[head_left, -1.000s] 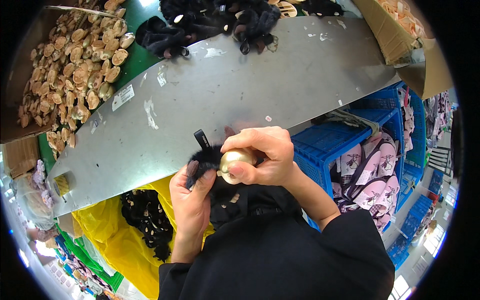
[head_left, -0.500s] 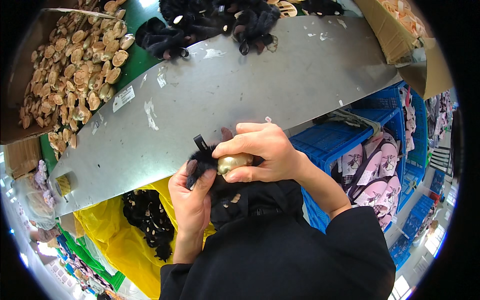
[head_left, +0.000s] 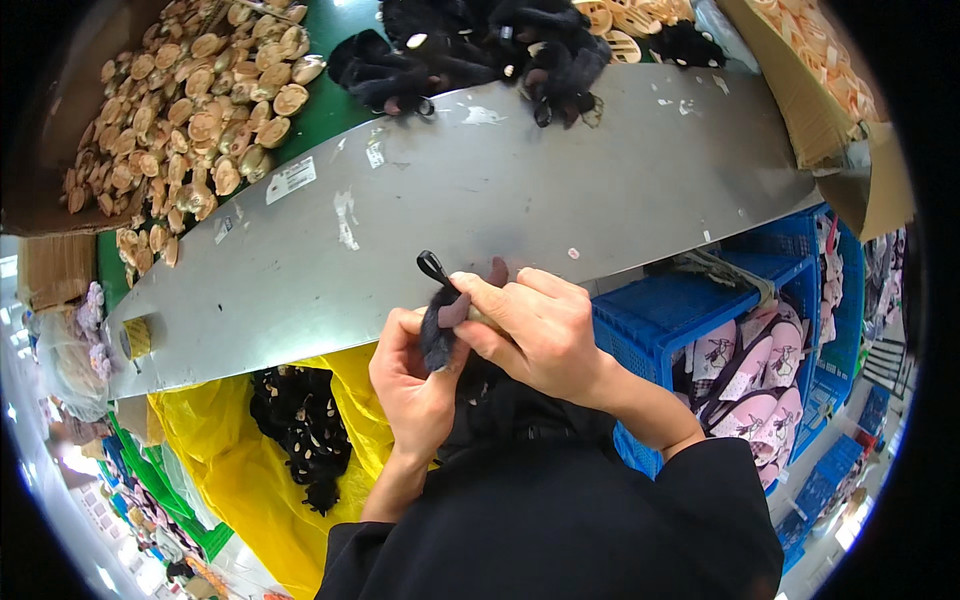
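Both hands meet over my lap, just in front of the table's near edge, around a small black plush piece (head_left: 437, 335) with brown ear-like flaps and a black ribbon loop (head_left: 431, 265) on top. My left hand (head_left: 415, 385) pinches the plush from its left and lower side. My right hand (head_left: 545, 330) presses against the other side, thumb and forefinger closed near a brown flap. Between the right fingers shows a sliver of a pale gold plastic part (head_left: 482, 318); most of it is hidden by the fingers and plush, so how deep it sits cannot be told.
A grey metal tabletop (head_left: 580, 170) spans ahead. Black plush pieces (head_left: 450, 60) lie beyond it; a carton of gold shells (head_left: 190, 120) stands far left, pale plastic parts (head_left: 820, 50) far right. A yellow bag (head_left: 220, 450) holds black pieces; blue crates (head_left: 660, 310) hold pink items.
The gold part, plainly visible in my right fingers before, is now mostly covered. The plush has turned, and my right fingers have closed in against it. The whole view has shifted slightly.
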Demonstrator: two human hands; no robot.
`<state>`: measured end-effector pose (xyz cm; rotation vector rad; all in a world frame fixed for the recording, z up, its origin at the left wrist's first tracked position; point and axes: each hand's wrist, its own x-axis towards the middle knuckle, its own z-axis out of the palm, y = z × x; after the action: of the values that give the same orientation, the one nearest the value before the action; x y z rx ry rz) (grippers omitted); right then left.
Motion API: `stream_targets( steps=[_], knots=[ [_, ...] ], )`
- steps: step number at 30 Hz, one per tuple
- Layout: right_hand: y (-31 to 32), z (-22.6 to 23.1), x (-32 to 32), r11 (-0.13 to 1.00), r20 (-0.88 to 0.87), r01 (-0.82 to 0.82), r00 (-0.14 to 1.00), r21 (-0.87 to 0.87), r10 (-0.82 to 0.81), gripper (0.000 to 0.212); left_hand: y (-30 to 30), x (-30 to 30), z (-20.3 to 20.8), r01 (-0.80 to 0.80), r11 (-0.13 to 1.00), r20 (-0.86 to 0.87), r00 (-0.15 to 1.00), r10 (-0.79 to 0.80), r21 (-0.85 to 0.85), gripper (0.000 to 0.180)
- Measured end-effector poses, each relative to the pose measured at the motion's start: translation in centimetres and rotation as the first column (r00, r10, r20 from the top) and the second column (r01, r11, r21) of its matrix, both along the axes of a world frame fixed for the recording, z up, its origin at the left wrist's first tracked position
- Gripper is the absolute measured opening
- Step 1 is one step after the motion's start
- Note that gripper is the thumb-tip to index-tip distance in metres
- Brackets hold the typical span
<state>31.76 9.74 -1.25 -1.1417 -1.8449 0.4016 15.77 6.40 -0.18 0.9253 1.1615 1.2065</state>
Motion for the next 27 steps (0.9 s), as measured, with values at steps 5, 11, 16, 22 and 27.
stream_targets(
  steps=[5, 11, 16, 22, 27],
  knots=[
    [0.7, 0.3, 0.3, 0.996, -0.051, -0.034, 0.998, -0.086, 0.029, 0.021, 1.2, 0.5, 1.3, 0.092, 0.991, 0.067, 0.994, -0.086, -0.093, 0.022],
    [0.0, 1.4, 3.9, 0.718, -0.678, -0.504, 0.732, -0.479, 0.062, 0.061, 0.8, 0.1, 2.5, 0.201, 0.975, 0.222, 0.959, -0.176, -0.092, 0.019],
    [-1.2, 0.7, 4.2, 0.316, -0.826, -0.764, 0.541, -0.562, -0.159, 0.083, 0.6, -0.7, 2.1, 0.285, 0.957, 0.2, 0.943, -0.267, -0.062, 0.018],
    [-1.6, 0.6, 2.7, 0.182, -0.872, -0.87, 0.4, -0.458, -0.282, 0.075, 0.2, -2.5, 2.6, 0.295, 0.955, 0.169, 0.943, -0.287, -0.022, 0.02],
    [-2.1, 0.5, 1.6, 0.181, -0.869, -0.875, 0.381, -0.449, -0.314, 0.073, 0.0, -3.1, 2.3, 0.28, 0.956, 0.193, 0.946, -0.26, -0.084, 0.021]
  ],
)
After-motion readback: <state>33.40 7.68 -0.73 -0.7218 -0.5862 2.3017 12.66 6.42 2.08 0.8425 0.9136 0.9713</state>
